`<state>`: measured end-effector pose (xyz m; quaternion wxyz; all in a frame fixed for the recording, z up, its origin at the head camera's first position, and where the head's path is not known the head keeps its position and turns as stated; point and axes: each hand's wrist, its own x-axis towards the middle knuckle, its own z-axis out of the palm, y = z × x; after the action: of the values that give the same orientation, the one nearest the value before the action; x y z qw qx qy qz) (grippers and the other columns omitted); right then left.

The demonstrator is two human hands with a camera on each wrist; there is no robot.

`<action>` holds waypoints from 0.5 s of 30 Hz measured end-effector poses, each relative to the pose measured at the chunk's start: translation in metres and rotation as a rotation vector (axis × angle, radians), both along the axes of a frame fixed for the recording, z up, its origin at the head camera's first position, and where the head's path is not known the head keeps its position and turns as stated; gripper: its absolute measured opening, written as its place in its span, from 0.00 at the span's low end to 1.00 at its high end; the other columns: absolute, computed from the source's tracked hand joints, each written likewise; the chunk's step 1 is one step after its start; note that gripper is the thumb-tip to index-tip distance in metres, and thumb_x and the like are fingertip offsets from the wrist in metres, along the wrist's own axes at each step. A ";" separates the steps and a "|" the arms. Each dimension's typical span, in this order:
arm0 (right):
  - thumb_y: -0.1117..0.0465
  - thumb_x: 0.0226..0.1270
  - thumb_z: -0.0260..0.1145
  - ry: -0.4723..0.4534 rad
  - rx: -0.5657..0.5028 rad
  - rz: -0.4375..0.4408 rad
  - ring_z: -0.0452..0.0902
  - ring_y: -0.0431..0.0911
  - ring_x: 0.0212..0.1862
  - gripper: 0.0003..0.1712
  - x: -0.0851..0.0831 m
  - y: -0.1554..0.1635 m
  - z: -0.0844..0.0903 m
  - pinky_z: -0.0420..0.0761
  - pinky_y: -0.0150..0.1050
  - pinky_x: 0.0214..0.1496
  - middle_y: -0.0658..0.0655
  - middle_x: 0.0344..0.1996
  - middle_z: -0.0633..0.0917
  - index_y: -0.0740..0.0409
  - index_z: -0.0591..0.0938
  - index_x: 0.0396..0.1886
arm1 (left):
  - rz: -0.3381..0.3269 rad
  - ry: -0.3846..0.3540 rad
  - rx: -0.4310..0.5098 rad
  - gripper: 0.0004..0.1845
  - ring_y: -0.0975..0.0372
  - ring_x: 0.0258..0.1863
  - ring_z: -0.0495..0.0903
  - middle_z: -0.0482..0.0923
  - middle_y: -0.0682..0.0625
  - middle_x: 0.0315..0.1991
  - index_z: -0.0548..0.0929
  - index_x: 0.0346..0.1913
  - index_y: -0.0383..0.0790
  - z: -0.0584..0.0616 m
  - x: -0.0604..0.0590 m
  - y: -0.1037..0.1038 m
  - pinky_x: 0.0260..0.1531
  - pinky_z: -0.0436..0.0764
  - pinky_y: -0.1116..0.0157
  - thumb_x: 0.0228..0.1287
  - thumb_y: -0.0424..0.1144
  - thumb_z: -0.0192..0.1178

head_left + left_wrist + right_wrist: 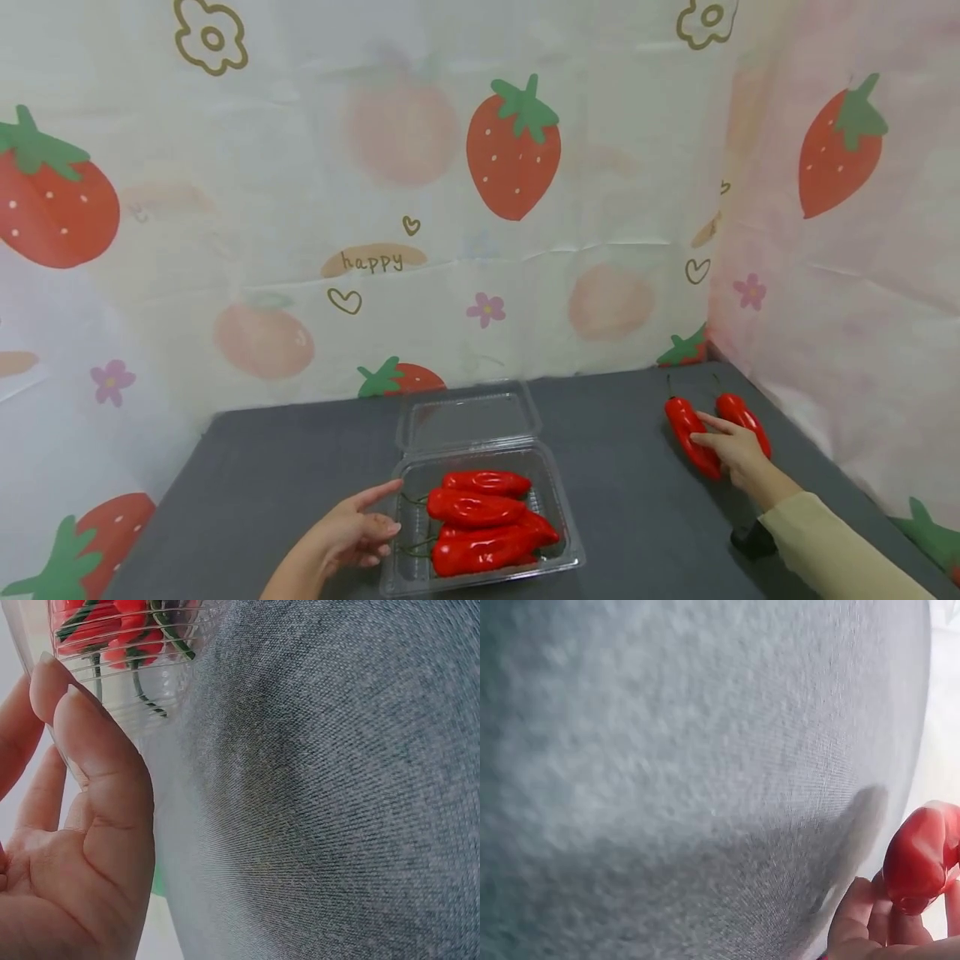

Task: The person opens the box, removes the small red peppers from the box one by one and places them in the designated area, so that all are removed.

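Note:
A clear plastic clamshell container (572,552) stands open on the grey table cloth (622,475), its lid (465,417) folded back. Several red peppers (480,517) with green stems lie inside. My left hand (360,527) rests at the container's left edge with fingers relaxed, holding nothing. In the left wrist view the fingers (90,787) lie straight beside the container's ribbed wall (120,690). At the far right two loose red peppers lie side by side. My right hand (731,450) lies on them, the index finger across the left pepper (684,423). The right pepper (738,412) runs under the hand, and in the right wrist view the fingers (855,915) curl against a pepper's end (919,859).
Strawberry-print sheets form a back wall (450,208) and a right wall (840,250) around the table. Bare grey cloth lies between the container and the right-hand peppers and to the container's left. A beige sleeve (832,550) covers my right forearm.

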<state>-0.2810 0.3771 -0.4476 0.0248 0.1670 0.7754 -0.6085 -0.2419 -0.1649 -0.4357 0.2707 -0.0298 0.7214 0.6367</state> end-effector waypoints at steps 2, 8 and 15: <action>0.61 0.72 0.60 -0.007 0.000 0.001 0.62 0.56 0.53 0.39 -0.002 0.002 0.000 0.72 0.38 0.44 0.76 0.72 0.49 0.63 0.52 0.74 | 0.001 -0.002 -0.002 0.39 0.66 0.19 0.77 0.77 0.52 0.25 0.54 0.75 0.35 0.001 0.000 0.000 0.22 0.75 0.70 0.65 0.29 0.60; 0.62 0.72 0.58 -0.002 -0.013 -0.006 0.56 0.62 0.62 0.39 -0.005 0.008 -0.004 0.67 0.52 0.60 0.76 0.72 0.44 0.63 0.50 0.74 | -0.002 0.003 -0.001 0.39 0.66 0.19 0.77 0.77 0.52 0.25 0.55 0.75 0.36 0.000 -0.002 0.001 0.22 0.76 0.70 0.65 0.29 0.61; 0.62 0.72 0.58 0.001 -0.020 -0.010 0.53 0.65 0.66 0.40 -0.006 0.014 -0.008 0.65 0.56 0.63 0.75 0.73 0.39 0.64 0.49 0.75 | 0.003 -0.008 -0.002 0.38 0.66 0.19 0.78 0.77 0.52 0.25 0.55 0.75 0.35 0.000 -0.002 0.002 0.21 0.76 0.70 0.65 0.29 0.61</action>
<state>-0.2870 0.3911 -0.4551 0.0232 0.1702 0.7683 -0.6166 -0.2436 -0.1632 -0.4353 0.2725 -0.0337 0.7208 0.6364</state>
